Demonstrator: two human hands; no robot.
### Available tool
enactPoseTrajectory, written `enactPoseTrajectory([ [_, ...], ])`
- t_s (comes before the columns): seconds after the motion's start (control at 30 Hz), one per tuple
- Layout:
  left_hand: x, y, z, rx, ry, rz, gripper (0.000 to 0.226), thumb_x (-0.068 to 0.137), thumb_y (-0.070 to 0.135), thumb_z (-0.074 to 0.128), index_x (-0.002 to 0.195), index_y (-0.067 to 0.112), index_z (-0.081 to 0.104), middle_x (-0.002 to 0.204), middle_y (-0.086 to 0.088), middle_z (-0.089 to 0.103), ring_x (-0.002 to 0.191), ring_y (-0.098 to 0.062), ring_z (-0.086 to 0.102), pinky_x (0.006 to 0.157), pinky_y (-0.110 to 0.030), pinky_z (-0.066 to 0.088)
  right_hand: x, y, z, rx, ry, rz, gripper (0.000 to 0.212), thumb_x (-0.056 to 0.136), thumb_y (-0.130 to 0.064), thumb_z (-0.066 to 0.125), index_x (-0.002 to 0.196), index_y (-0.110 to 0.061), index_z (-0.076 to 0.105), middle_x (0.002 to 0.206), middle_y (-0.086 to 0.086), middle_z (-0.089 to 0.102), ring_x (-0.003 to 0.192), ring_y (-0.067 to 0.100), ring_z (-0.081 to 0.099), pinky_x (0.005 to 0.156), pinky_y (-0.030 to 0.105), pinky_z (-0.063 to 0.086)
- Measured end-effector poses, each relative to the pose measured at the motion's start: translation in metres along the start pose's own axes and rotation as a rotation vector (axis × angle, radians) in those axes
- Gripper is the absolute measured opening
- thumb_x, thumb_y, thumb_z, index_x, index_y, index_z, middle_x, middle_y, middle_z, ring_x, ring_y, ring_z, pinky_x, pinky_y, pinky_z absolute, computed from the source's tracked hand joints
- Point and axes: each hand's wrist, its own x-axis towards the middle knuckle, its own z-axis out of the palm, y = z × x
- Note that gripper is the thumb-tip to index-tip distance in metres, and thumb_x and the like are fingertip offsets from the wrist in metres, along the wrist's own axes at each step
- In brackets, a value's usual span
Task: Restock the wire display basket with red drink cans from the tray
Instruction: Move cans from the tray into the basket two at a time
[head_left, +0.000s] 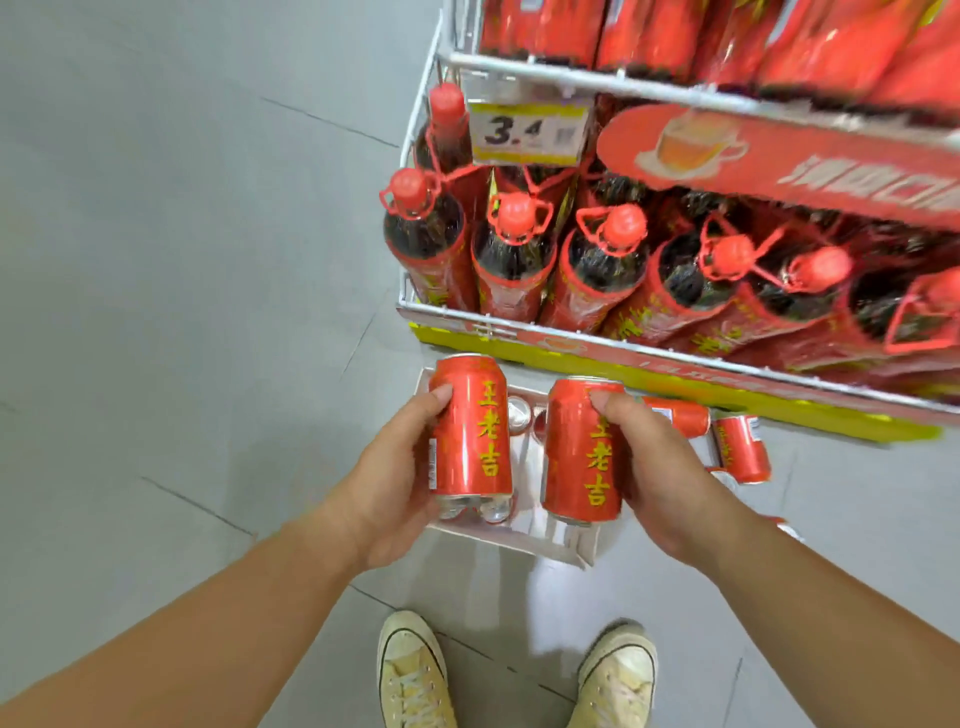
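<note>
Cream canvas shoes stand just short of the white tray on the floor. Above the tray, the left hand grips one red can upright, fingers curled round it. The right hand grips a second can. They should rise level, clear of the wire display basket's front rail. Bottles crowd that tier. Open floor lies to the left.

Noted white tray. Over tray's left side, red can gripped upright in left hand; over its right side, second can gripped in right hand. Beyond tray, wire basket of bottles.
</note>
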Motion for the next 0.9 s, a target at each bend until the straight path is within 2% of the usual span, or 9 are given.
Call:
enactPoseTrajectory([
  [0.13,-0.057,0.033,0.036,0.014,-0.025,0.002,0.036,0.074,0.051,0.067,0.087,0.021,0.083,0.094,-0.011,0.078,0.079,-0.023,0.075,0.071,-0.038,0.062,-0.05,-0.046,0.006,0.036,0.026,0.015,0.062,0.073,-0.057,0.065,0.119,-0.015,0.069,0.117,0.023,0.072,0.112,0.04,0.068,0.099,0.064,0.052],
  [0.23,-0.1,0.062,0.061,0.07,-0.053,0.029,0.042,0.073,0.048,0.077,0.102,0.017,0.076,0.092,-0.009,0.077,0.077,-0.02,0.073,0.075,-0.036,0.06,-0.093,-0.086,0.012,0.091,0.02,0.031,0.079,0.066,-0.067,0.067,0.125,-0.014,0.064,0.123,0.026,0.068,0.114,0.043,0.067,0.097,0.068,0.05],
  [0.33,-0.146,0.097,0.085,0.095,-0.058,0.072,0.066,0.069,0.053,0.068,0.121,0.012,0.065,0.092,-0.011,0.075,0.075,-0.02,0.072,0.071,-0.034,0.06,-0.139,-0.132,0.015,0.125,0.024,0.007,0.068,0.067,-0.067,0.066,0.111,-0.015,0.065,0.105,0.021,0.069,0.109,0.041,0.068,0.093,0.067,0.053],
  [0.4,-0.181,0.124,0.105,0.096,-0.09,0.108,0.071,0.069,0.051,0.067,0.127,0.011,0.062,0.096,-0.012,0.075,0.076,-0.021,0.073,0.066,-0.033,0.062,-0.173,-0.167,0.019,0.145,0.031,0.012,0.053,0.075,-0.063,0.064,0.108,-0.021,0.063,0.098,0.014,0.065,0.105,0.041,0.068,0.068,0.047,0.064],
  [0.47,-0.218,0.154,0.125,0.091,-0.137,0.157,0.064,0.076,0.046,0.067,0.128,0.009,0.063,0.099,-0.012,0.076,0.075,-0.02,0.074,0.061,-0.032,0.061,-0.208,-0.204,0.025,0.134,0.026,0.013,0.059,0.074,-0.066,0.059,0.11,-0.02,0.063,0.099,0.013,0.066,0.094,0.036,0.068,0.052,0.03,0.057],
  [0.6,-0.291,0.21,0.165,0.114,-0.164,0.246,0.058,0.081,0.044,0.071,0.126,0.008,0.066,0.11,-0.018,0.075,0.081,-0.02,0.074,0.066,-0.032,0.063,-0.281,-0.279,0.039,0.169,0.106,-0.164,0.074,0.062,-0.055,0.066,0.123,-0.014,0.062,0.104,0.013,0.066,0.092,0.028,0.065,0.094,0.058,0.051],
  [0.67,-0.323,0.233,0.182,0.116,-0.185,0.293,0.056,0.081,0.045,0.072,0.123,0.008,0.067,0.109,-0.02,0.074,0.081,-0.023,0.074,0.067,-0.035,0.064,-0.318,-0.315,0.048,0.172,0.127,-0.215,0.077,0.065,-0.045,0.067,0.13,-0.006,0.055,0.104,0.014,0.062,0.094,0.029,0.062,0.096,0.057,0.051],
  [0.8,-0.386,0.274,0.214,0.15,-0.26,0.359,0.056,0.082,0.05,0.072,0.121,0.01,0.069,0.113,-0.023,0.073,0.08,-0.027,0.073,0.065,-0.038,0.061,-0.382,-0.372,0.058,0.182,0.142,-0.334,0.072,0.057,-0.043,0.073,0.122,-0.015,0.058,0.112,0.018,0.063,0.101,0.034,0.063,0.099,0.067,0.049],
  [0.9,-0.434,0.304,0.238,0.2,-0.281,0.459,0.065,0.081,0.049,0.071,0.131,0.009,0.062,0.116,-0.019,0.074,0.089,-0.03,0.075,0.068,-0.038,0.062,-0.43,-0.409,0.062,0.159,0.136,-0.434,0.049,0.07,-0.038,0.068,0.115,-0.021,0.061,0.103,0.01,0.066,0.096,0.029,0.066,0.092,0.059,0.055],
])
